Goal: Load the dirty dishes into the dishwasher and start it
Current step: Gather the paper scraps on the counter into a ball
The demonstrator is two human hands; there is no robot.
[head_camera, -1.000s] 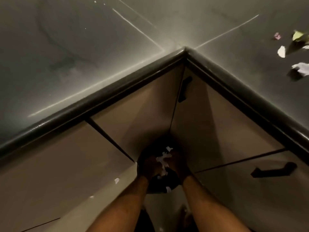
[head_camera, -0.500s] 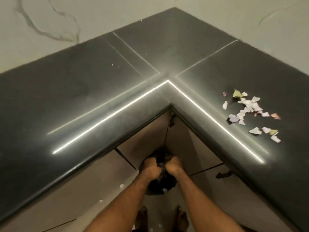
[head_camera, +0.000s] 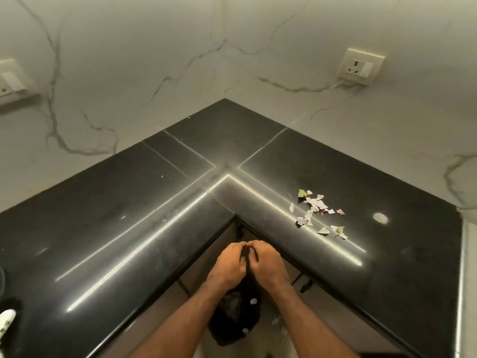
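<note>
Pinching the black bag [head_camera: 237, 319] — left hand [head_camera: 228, 264] and right hand [head_camera: 268, 264].

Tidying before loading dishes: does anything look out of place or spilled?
Yes. Torn paper scraps lie scattered on the black countertop, right of its corner; a few more on the floor. The left hand and right hand grip a black bag.

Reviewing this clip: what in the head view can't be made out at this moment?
Head view only.
Black bag: contents unclear, dark; its neck is hidden under the left hand and right hand, which grip it.
White object at the bottom-left: cut off by the frame edge, unidentifiable.
Cabinet handle: mostly hidden by the countertop edge.
Switch plate: cut by the left edge.
</note>
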